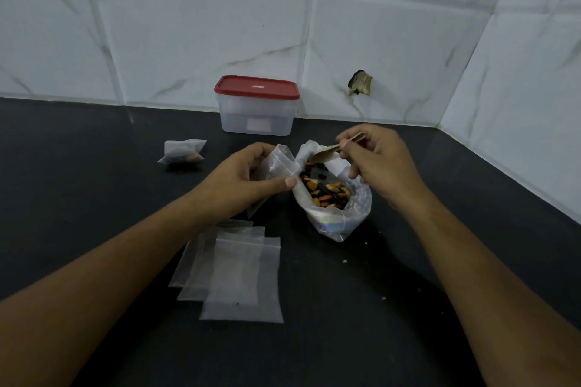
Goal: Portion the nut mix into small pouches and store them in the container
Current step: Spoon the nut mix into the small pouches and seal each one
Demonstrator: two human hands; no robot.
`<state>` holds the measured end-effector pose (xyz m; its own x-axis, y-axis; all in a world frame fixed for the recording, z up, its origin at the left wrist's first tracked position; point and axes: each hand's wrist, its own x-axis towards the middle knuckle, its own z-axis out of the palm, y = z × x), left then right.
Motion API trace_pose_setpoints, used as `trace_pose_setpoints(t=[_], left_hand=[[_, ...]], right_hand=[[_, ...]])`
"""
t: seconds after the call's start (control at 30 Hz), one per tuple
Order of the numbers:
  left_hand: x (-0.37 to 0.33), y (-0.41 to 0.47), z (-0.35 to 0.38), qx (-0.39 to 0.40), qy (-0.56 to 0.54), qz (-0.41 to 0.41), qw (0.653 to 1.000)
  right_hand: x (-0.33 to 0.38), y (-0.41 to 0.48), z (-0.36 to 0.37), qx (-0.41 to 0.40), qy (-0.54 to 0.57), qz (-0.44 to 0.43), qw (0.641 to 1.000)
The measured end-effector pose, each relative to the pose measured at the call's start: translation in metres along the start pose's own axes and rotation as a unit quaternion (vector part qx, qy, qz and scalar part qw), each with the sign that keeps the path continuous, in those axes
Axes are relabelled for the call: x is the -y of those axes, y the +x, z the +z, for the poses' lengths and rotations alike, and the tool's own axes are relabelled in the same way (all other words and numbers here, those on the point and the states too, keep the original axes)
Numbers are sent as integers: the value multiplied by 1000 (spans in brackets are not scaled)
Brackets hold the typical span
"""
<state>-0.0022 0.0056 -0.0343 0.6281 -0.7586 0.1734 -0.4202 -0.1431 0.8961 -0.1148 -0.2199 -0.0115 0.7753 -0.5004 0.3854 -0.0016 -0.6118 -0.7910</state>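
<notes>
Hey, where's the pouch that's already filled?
The filled pouch lies on the black counter, left of the left hand and front-left of the red-lidded container.

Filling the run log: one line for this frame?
left hand: holds empty pouch | right hand: wooden spoon over nut bag | container: lidded

Our two forearms enter from the lower left and lower right of the frame, bare to the edge, sleeveless; our left hand (242,179) and right hand (379,160) are bare, with short nails.
</notes>
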Motion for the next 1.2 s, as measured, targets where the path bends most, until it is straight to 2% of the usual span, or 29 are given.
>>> trace_pose_setpoints(t=[0.13, 0.3, 0.47, 0.53, 0.9, 1.2], left_hand=[[0, 1, 0, 1, 8, -1, 1000], [-1, -1, 0, 2, 0, 2, 1000], [-1, -1, 1, 2, -2, 4, 1000], [-1, -1, 1, 2, 0, 4, 1000], [1, -1, 1, 10, 4, 1, 1000], [1, 0, 1, 13, 3, -2, 1000]], right_hand=[[2, -2, 2, 56, -13, 8, 998], [2, 3, -8, 1, 54, 17, 998], [-2, 2, -8, -21, -65, -25, 997], [-1, 2, -6, -16, -79, -30, 996], [-9, 2, 7, -23, 49, 77, 996], [-12, 6, 7, 1, 156, 190, 969]])
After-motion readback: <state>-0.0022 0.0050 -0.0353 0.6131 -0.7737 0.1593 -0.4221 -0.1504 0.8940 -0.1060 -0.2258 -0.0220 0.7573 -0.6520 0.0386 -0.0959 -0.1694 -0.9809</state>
